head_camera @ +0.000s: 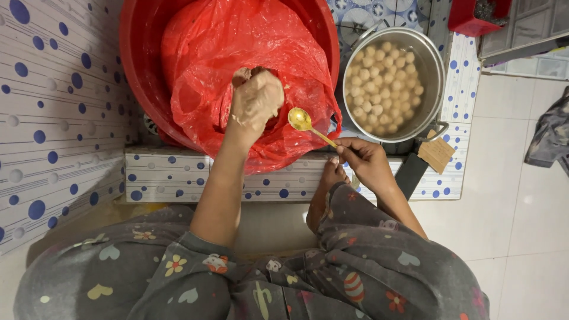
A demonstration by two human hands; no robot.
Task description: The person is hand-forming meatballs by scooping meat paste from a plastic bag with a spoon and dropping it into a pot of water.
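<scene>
My left hand (256, 101), smeared with pale paste, is closed around a lump of that paste inside a red plastic bag (225, 41). The bag lines a big red tub (139, 65). My right hand (361, 159) grips the handle of a gold spoon (301, 120), whose bowl points toward my left hand over the bag's front edge. To the right stands a metal pot (435, 65) of water holding several pale round balls (384, 83).
Tub and pot rest on a low ledge (172, 178) tiled white with blue dots. The same tiles cover the wall at left. My knees in grey patterned trousers fill the foreground. A brown card (437, 153) lies by the pot. White floor tiles lie to the right.
</scene>
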